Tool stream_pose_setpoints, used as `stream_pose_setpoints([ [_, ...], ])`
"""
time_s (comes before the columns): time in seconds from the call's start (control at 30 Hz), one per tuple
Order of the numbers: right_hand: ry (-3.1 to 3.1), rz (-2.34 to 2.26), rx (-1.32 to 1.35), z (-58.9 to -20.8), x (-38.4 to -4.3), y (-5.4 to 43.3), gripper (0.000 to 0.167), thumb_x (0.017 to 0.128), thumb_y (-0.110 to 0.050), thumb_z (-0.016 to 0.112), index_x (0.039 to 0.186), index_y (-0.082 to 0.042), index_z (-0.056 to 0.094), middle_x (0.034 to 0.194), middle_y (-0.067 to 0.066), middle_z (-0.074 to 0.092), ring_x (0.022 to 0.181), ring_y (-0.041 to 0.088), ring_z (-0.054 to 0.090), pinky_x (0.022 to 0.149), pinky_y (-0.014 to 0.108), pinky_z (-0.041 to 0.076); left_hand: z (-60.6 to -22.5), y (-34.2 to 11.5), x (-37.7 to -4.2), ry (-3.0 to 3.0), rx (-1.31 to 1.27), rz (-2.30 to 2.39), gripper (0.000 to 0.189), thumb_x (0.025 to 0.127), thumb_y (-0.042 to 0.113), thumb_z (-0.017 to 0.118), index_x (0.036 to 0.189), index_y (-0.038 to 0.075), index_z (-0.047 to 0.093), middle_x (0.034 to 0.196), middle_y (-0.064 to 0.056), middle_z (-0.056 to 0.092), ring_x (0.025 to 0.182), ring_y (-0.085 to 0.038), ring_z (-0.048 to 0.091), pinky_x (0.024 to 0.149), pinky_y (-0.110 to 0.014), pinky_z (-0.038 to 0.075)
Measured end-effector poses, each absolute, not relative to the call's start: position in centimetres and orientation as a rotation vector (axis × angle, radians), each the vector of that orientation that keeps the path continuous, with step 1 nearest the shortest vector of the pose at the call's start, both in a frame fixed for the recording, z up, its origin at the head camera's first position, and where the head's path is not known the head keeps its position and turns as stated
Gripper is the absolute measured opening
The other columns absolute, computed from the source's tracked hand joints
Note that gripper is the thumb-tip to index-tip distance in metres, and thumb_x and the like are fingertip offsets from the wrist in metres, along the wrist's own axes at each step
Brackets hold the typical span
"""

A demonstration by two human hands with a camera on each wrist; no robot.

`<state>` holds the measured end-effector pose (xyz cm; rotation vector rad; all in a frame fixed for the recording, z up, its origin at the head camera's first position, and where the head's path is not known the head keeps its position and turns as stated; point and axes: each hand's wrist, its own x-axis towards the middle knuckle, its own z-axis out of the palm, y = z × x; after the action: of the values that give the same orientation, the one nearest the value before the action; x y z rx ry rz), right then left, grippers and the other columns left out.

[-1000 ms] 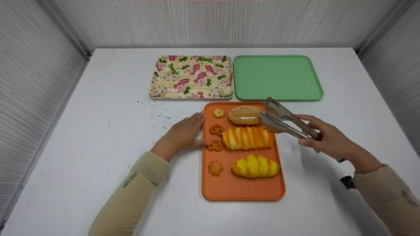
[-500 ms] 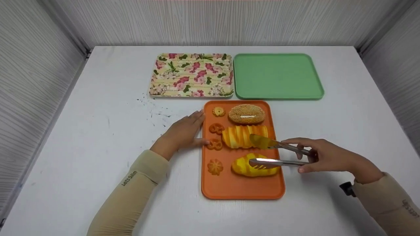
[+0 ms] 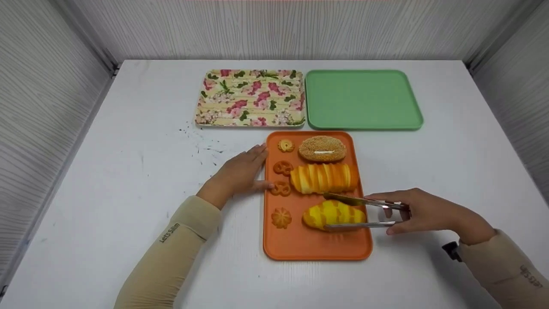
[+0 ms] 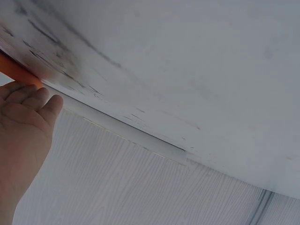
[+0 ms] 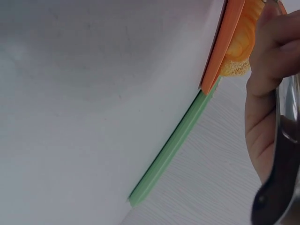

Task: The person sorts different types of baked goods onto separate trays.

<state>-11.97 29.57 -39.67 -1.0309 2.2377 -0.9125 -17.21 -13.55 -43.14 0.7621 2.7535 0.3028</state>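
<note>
My right hand [image 3: 426, 214] holds metal tongs [image 3: 377, 224] whose two arms stand apart around a yellow bread roll [image 3: 328, 213] near the front of an orange tray [image 3: 317, 249]. One arm lies behind the roll, the other along its front side. My left hand [image 3: 240, 174] rests against the tray's left edge, fingers straight, its thumb by a small pretzel [image 3: 281, 189]. In the left wrist view the left hand [image 4: 26, 122] touches the orange edge. Black-ended tongs [image 5: 281, 173] cross the right hand [image 5: 267, 89] in the right wrist view. Behind the roll lies a sliced loaf [image 3: 321, 178].
A sesame bun [image 3: 321, 149] sits at the tray's far end. Down its left side lie another pretzel [image 3: 283, 168], a ring cookie [image 3: 285, 146] and a flower-shaped cookie [image 3: 281, 218]. Behind stand a floral tray [image 3: 251, 98] and a green tray [image 3: 364, 101], side by side.
The right hand has brought the tongs from beside the sesame bun toward the front, over the sliced loaf, and down around the yellow roll. The left hand has stayed at the tray's edge.
</note>
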Motion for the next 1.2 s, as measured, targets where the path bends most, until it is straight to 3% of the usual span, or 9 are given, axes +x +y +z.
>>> stream_pose_setpoints([
  [0.23,2.258,-0.886,-1.048,-39.1,-12.0,29.3,0.062,0.084,-0.031,0.074,0.14,-0.02,0.052,0.091,-0.007,0.061,0.05,0.002,0.042,0.044,0.021,0.042,-43.2,-13.6,-17.2,2.75,0.767,0.304,0.097,0.086,0.064,0.051,0.152,0.003,0.014,0.158,-0.01,0.008,0.143,-0.025,0.011,0.114,-0.04,0.016],
  [0.6,2.302,-0.869,-1.122,-37.8,-13.4,28.7,0.061,0.084,-0.028,0.074,0.14,-0.02,0.051,0.093,-0.007,0.06,0.051,0.004,0.046,0.046,0.022,0.045,-42.9,-13.4,-17.1,2.742,0.716,0.312,0.097,0.085,0.064,0.053,0.153,0.006,0.014,0.158,-0.007,0.007,0.144,-0.024,0.01,0.114,-0.04,0.015],
  [0.9,2.454,-0.953,-1.122,-35.8,-16.3,28.4,0.061,0.083,-0.017,0.076,0.139,-0.018,0.052,0.092,-0.005,0.064,0.051,0.008,0.049,0.046,0.023,0.045,-42.8,-13.4,-17.0,2.745,0.727,0.313,0.096,0.086,0.062,0.054,0.153,0.004,0.015,0.158,-0.009,0.008,0.143,-0.025,0.011,0.114,-0.04,0.015],
  [1.2,2.633,-0.995,-1.019,-35.5,-19.8,28.7,0.062,0.085,-0.015,0.074,0.141,-0.021,0.05,0.09,0.0,0.061,0.046,0.01,0.042,0.042,0.023,0.039,-42.6,-13.5,-16.9,2.744,0.736,0.311,0.096,0.087,0.061,0.054,0.152,0.004,0.015,0.158,-0.009,0.008,0.143,-0.026,0.012,0.114,-0.039,0.016],
])
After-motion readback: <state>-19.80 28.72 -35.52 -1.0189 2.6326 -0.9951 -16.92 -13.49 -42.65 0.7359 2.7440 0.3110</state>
